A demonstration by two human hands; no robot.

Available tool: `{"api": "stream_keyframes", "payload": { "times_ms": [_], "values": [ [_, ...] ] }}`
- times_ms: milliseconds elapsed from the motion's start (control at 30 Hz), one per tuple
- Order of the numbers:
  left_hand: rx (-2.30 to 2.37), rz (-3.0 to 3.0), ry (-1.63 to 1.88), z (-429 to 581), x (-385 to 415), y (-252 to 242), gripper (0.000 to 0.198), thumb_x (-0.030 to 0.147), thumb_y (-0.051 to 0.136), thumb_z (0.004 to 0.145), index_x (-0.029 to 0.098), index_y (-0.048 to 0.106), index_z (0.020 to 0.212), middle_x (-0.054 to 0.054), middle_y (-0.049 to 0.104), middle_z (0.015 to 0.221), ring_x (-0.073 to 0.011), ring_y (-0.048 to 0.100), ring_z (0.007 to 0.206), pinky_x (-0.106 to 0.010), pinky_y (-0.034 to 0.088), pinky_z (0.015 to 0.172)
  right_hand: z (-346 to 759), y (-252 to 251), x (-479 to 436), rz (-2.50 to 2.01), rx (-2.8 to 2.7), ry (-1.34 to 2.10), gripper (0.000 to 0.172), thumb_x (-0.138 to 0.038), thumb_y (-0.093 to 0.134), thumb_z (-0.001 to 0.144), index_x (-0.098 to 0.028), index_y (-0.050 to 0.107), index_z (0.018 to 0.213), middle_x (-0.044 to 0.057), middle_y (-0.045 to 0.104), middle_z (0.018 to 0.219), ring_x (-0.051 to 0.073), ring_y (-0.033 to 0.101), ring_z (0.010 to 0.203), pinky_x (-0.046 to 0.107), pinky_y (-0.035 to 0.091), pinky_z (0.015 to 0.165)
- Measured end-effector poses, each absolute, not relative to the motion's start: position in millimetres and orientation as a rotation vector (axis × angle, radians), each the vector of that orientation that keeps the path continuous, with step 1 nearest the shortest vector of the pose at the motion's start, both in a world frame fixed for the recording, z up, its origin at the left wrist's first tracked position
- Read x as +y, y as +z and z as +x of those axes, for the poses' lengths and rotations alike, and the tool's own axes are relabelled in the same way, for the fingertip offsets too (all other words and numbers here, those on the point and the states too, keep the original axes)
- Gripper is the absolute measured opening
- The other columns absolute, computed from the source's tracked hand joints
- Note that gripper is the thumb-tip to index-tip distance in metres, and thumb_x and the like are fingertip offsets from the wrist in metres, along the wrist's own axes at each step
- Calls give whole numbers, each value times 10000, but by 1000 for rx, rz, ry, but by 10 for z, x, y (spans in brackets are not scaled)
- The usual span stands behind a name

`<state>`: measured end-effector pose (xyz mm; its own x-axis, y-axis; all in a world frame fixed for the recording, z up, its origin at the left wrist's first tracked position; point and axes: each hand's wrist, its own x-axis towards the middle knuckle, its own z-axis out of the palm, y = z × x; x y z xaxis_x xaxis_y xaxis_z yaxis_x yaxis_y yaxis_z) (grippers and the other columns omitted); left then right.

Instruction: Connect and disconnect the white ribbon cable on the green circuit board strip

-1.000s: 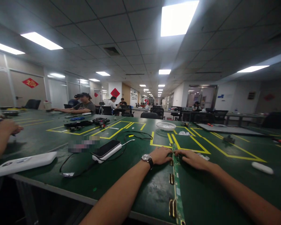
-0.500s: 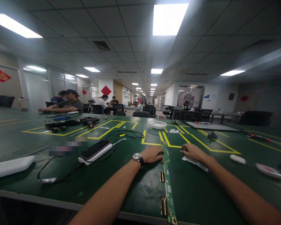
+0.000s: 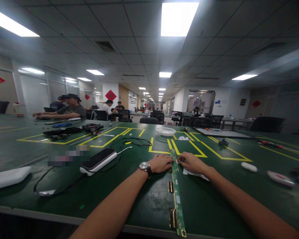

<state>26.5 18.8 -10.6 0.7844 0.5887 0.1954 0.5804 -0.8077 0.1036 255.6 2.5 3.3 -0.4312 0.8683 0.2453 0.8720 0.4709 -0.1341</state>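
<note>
A long, narrow green circuit board (image 3: 177, 199) with gold-coloured flex tabs along its left side lies flat on the table, pointing away from me. My left hand (image 3: 160, 163), with a watch on the wrist, rests palm down at the board's far part. Its fingers and thumb press on the left edge and hold the board in place. From the right, my right hand (image 3: 191, 162) comes close to the same far part, fingertips pinched together. A white paper-like sheet (image 3: 196, 174) hangs from under that hand towards the wrist; what sits between the fingertips is too small to make out.
A white basket (image 3: 165, 131) stands beyond the board. To the left lie a phone (image 3: 99, 158) on a white block, a black cable (image 3: 137, 141) and a tool pile (image 3: 89, 128). A white oval object (image 3: 249, 167) lies right. A person (image 3: 73, 108) sits at the far left.
My right hand has moved left to the board's edge, and the white sheet has come along with it. My left hand stays on the board. The view has shifted slightly.
</note>
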Motion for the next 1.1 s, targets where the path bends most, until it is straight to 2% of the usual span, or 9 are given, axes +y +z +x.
{"api": "stream_keyframes", "payload": {
  "times_ms": [333, 567, 767, 1100],
  "values": [
    [961, 2929, 351, 267, 194, -111, 372, 380, 392, 990, 297, 500, 1336, -26, 490, 1439, -282, 463, 1259, -486, 406, 974, 2557, 61, -13, -1435, -2474, 12, 198, -259, 542, 839, -184, 694, 942, 71, 669, 921, 193, 610, 847, 274, 447, 776],
    [978, 2888, 313, 305, 168, -86, 358, 294, 396, 973, 278, 487, 1319, -61, 547, 1356, -277, 456, 1268, -496, 385, 1007, 2584, 26, 0, -1385, -2406, 75, 175, -284, 570, 843, -177, 635, 965, 66, 682, 920, 190, 609, 834, 285, 449, 770],
    [936, 2850, 312, 325, 211, -107, 376, 210, 399, 938, 261, 478, 1302, -78, 499, 1386, -270, 414, 1322, -494, 333, 1066, 2633, 20, 27, -1304, -2409, 119, 161, -309, 582, 848, -184, 593, 949, 52, 663, 882, 180, 602, 791, 287, 445, 727],
    [910, 2858, 315, 330, 183, -100, 382, 193, 376, 924, 245, 471, 1290, -89, 516, 1380, -267, 442, 1301, -498, 362, 1033, 2572, 18, 18, -1388, -2433, 70, 149, -223, 578, 838, -182, 620, 975, 62, 682, 903, 189, 614, 818, 285, 436, 740]
  ]
}}
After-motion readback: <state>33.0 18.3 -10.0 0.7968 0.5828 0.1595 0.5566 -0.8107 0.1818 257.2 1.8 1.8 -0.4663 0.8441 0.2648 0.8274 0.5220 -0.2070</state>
